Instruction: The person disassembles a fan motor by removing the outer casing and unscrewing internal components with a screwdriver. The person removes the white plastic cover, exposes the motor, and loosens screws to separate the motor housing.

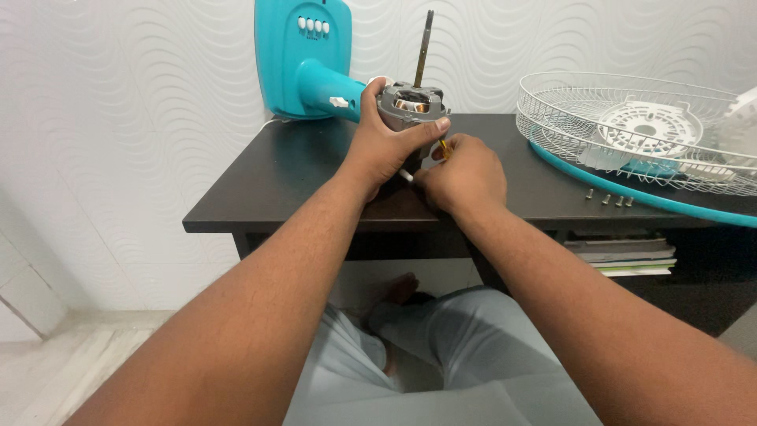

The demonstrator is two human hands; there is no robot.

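Observation:
My left hand grips a grey fan motor from the side, holding it upright on the dark table. A thin metal shaft sticks up from the motor, and copper windings show inside it. My right hand is closed just right of the motor's lower part, pinching a small yellow-tipped tool or part; most of it is hidden by my fingers. The turquoise fan body with white buttons joins the motor from the left.
A white wire fan guard with a turquoise rim lies on the table's right side. Several small screws sit in front of it. Books or papers lie on a shelf below. My legs are under the table.

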